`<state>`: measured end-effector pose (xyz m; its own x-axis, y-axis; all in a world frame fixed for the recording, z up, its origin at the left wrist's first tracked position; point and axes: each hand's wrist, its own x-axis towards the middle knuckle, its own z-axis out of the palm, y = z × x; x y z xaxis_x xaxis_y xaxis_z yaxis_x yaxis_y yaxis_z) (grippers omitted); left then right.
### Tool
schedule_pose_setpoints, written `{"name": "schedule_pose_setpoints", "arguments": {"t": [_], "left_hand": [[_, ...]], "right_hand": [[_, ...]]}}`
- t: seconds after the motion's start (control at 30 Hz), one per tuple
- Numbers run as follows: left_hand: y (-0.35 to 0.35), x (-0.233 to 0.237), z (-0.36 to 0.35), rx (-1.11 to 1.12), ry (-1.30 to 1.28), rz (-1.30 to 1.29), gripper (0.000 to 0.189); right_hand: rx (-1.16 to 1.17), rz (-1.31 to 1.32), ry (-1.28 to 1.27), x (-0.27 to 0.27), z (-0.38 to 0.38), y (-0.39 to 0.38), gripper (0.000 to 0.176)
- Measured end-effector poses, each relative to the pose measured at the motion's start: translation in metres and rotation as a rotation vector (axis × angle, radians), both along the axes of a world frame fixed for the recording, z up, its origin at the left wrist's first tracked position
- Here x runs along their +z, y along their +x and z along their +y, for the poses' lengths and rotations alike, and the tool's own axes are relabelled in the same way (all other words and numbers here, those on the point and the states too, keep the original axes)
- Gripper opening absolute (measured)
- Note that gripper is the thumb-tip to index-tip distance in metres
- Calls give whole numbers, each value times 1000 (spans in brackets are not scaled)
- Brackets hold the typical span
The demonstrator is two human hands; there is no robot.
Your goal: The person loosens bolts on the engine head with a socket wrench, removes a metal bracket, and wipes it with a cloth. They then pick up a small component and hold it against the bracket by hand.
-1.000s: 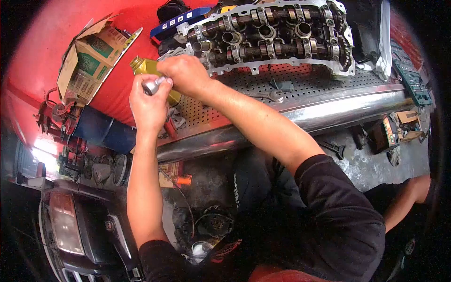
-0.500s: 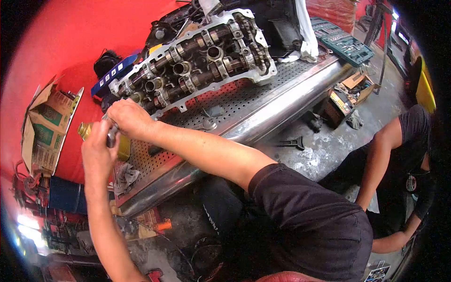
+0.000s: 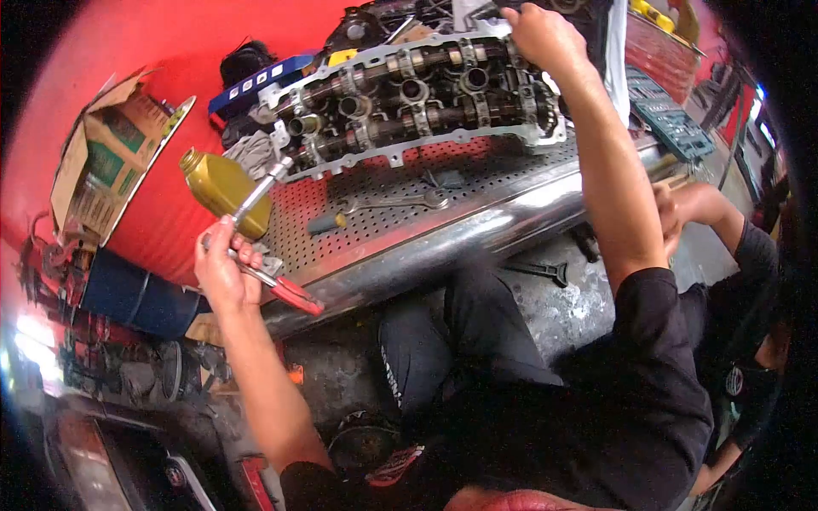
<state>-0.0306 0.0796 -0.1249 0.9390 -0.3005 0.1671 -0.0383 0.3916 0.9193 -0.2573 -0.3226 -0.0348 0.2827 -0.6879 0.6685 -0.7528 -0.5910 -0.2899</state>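
My left hand point(image 3: 227, 268) is closed round a ratchet wrench point(image 3: 254, 199), its silver shaft angled up to the right and its red handle sticking out below my palm. The socket end is just short of the left end of a cylinder head point(image 3: 409, 112) with exposed camshafts and round tubes. My right hand point(image 3: 550, 41) reaches across to the far right corner of that cylinder head, fingers curled at its edge. Beside the ratchet stands a gold oil bottle point(image 3: 209, 180), uncapped. A combination wrench point(image 3: 396, 202) lies on the perforated bench point(image 3: 358, 234).
A dark cylinder-shaped piece point(image 3: 326, 223) and a grey rag point(image 3: 254, 153) lie on the bench. A green socket case point(image 3: 669, 115) is at the far right. Another person's hand point(image 3: 669, 213) shows beside my right arm. An opened cardboard box point(image 3: 106, 162) is at left.
My hands have moved apart. The left now holds the ratchet out in view, while the right has gone from beside it to the cylinder head's far right corner. The view has shifted.
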Motion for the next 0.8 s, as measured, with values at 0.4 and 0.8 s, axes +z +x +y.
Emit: {"name": "schedule_pose_setpoints", "arguments": {"t": [0.4,0.8], "left_hand": [[36,-72,26,-26,-166,173,13],[44,-83,29,-128,-200,216,15]], "right_hand": [[334,119,24,-34,-3,-57,37],[381,140,87,-9,-40,-59,35]]}}
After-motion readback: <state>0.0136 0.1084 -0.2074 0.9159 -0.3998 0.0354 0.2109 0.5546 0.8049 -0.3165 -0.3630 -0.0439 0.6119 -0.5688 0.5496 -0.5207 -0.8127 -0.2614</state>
